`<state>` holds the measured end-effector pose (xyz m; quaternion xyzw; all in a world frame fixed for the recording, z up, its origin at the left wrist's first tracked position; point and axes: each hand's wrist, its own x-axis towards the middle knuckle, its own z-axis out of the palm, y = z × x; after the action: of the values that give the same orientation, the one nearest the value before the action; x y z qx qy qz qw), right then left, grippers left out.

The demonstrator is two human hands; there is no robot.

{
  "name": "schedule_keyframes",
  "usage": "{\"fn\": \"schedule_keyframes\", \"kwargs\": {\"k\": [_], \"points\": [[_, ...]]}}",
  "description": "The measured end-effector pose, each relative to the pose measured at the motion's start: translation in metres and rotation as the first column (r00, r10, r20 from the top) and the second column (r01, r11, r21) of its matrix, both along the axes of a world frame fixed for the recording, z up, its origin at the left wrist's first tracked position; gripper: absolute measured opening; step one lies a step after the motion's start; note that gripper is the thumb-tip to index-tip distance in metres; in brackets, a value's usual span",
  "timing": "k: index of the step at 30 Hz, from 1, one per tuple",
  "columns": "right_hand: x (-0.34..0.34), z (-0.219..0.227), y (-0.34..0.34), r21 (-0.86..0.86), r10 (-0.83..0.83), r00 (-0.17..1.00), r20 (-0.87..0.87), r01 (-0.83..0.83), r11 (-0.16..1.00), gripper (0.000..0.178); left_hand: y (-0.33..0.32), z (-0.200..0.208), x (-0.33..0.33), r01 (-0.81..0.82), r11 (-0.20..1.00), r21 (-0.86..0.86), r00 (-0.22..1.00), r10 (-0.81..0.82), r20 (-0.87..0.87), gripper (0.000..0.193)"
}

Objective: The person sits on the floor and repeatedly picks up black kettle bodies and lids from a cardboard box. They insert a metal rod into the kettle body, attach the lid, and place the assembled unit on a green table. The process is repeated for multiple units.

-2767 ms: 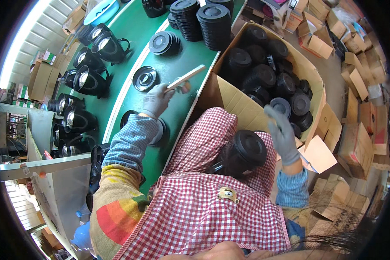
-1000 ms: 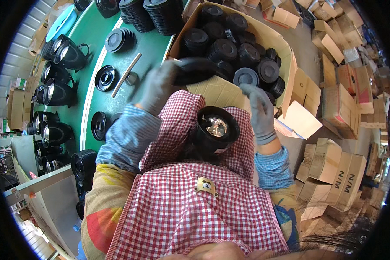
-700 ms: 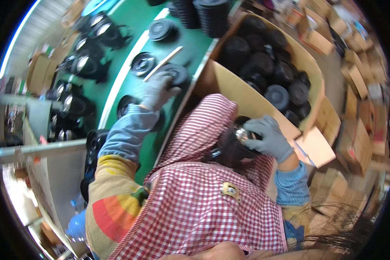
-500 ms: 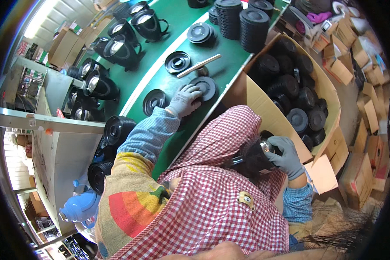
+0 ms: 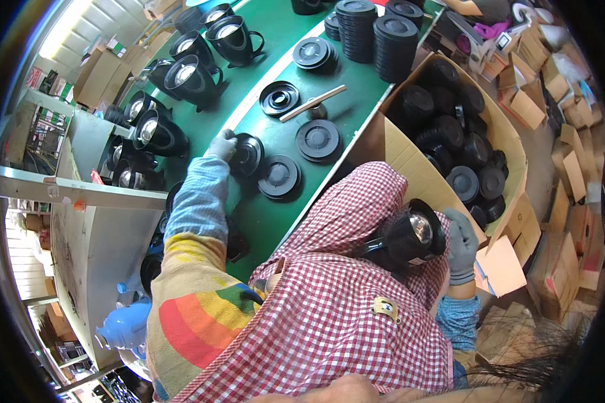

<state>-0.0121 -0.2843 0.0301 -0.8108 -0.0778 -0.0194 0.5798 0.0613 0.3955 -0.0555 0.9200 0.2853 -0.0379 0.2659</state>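
My left hand (image 5: 222,145), in a grey glove, has its fingers closed on the edge of a black round lid (image 5: 247,154) on the green table (image 5: 202,127). Close by lie another black lid (image 5: 278,176) and a ridged black lid (image 5: 318,140). A black mug (image 5: 410,235) with a shiny inside lies tilted on my checked apron, its opening toward the right. Beside the mug's rim is my gloved right hand (image 5: 461,245), its fingers bent and partly hidden; whether they touch the mug cannot be made out.
A pale stick (image 5: 313,103) lies near an upturned lid (image 5: 279,98). Stacked lids (image 5: 392,47) stand at the far table edge. Several black mugs (image 5: 189,79) stand at the left. An open cardboard box (image 5: 410,151) of lids is at my right, and a blue bottle (image 5: 126,324) at lower left.
My left hand has moved left from the ridged lid to the lid at the left. Another lid now shows where my forearm was. My right hand has drawn back from the mug's opening.
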Motion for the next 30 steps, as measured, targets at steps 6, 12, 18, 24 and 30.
{"fn": "schedule_keyframes", "kwargs": {"k": [6, 12, 18, 24, 30], "points": [[0.019, 0.043, -0.001, -0.106, 0.028, 0.971, 0.238, -0.002, 0.994, 0.033, -0.159, 0.150, 0.010, 0.517, 0.715, -0.471, 0.760, -0.130, 0.636, 0.041], [0.047, 0.061, 0.047, 0.392, 0.218, 0.969, 0.113, -0.245, 0.887, 0.065, -0.392, 0.183, 0.025, 0.930, 0.359, 0.082, 0.143, -0.557, 0.818, 0.043], [0.010, 0.029, -0.004, 0.553, 0.137, 0.990, -0.042, -0.092, 0.828, 0.056, -0.442, 0.133, 0.026, 0.899, -0.145, -0.412, 0.236, -0.632, 0.738, 0.056], [-0.012, -0.018, -0.005, 0.489, 0.077, 0.992, 0.098, -0.116, 0.865, 0.054, -0.450, 0.099, 0.022, 0.888, -0.213, -0.407, 0.187, -0.642, 0.744, 0.050], [-0.011, -0.014, -0.001, 0.427, 0.098, 0.975, 0.198, -0.176, 0.887, 0.040, -0.455, 0.080, 0.017, 0.883, -0.299, -0.361, 0.166, -0.520, 0.838, 0.040]]}}
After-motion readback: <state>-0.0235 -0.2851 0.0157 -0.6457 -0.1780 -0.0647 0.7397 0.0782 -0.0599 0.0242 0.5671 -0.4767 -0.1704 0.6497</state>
